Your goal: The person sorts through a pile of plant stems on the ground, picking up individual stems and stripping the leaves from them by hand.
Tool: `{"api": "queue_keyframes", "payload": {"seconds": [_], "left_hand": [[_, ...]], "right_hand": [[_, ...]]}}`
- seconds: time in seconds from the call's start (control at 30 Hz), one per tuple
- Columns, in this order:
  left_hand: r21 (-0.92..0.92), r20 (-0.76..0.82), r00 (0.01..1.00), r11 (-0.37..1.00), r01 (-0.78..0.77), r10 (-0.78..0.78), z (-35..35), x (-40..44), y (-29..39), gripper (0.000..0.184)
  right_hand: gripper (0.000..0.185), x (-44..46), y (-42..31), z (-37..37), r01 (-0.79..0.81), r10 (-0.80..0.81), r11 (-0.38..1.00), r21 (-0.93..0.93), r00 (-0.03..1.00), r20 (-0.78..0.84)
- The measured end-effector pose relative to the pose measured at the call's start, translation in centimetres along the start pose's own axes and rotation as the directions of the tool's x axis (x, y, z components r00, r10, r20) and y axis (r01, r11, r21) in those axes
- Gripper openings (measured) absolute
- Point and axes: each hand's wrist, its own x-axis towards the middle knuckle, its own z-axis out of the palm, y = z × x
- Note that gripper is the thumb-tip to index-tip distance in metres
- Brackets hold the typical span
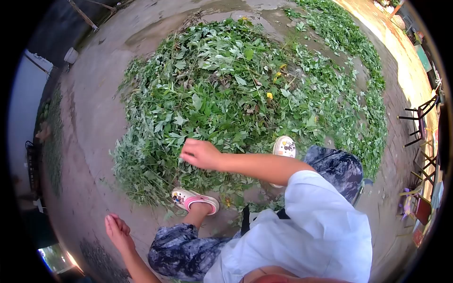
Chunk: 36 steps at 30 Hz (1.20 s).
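Observation:
A broad heap of cut green leafy stems [203, 104] lies on the ground in front of me. My right hand [200, 153] hangs over the near part of the heap, palm down, with its fingers curled. What those fingers hold, if anything, is hidden beneath them. Away to the left of the heap, my left hand [118, 230] is raised above the bare floor. Its fingers are folded in against the thumb, and nothing sticks out of them.
My feet, in clogs [195, 200], stand at the heap's near edge. More leaves [349, 37] are spread towards the far right. Chairs [420, 120] line the right side. A white bucket [71, 55] stands at the far left on the concrete floor [94, 108].

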Motion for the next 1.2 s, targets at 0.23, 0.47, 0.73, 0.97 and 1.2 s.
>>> {"api": "queue_keyframes", "payload": {"seconds": [0.23,0.47,0.73,0.97,1.2], "left_hand": [[0.888,-0.413,0.882,0.316,0.334,0.229,-31.0,-7.6,-16.2,0.03],[0.905,-0.4,0.784,-0.069,0.42,-0.474,-30.3,-12.1,-21.6,0.03],[0.982,-0.101,0.867,0.089,0.165,-0.488,-27.5,-5.2,-20.9,0.031],[0.854,-0.076,0.969,0.486,0.185,-0.236,-15.0,1.9,-16.9,0.036],[0.642,0.23,0.973,0.754,-0.139,-0.017,-2.9,4.9,-4.2,0.029]], "right_hand": [[0.018,11.1,14.0,-12.1,-0.485,0.198,0.797,-0.36,0.773,-0.603],[0.035,16.5,16.7,-14.4,-0.838,0.58,0.522,-0.158,0.484,-0.655],[0.023,19.9,19.3,-12.6,-0.784,0.682,0.62,0.03,0.519,-0.515],[0.015,20.8,18.5,-6.7,-0.653,0.831,0.475,0.589,0.554,-0.056],[0.016,18.3,10.7,-6.4,-0.366,0.482,0.869,0.334,0.782,-0.396]]}}
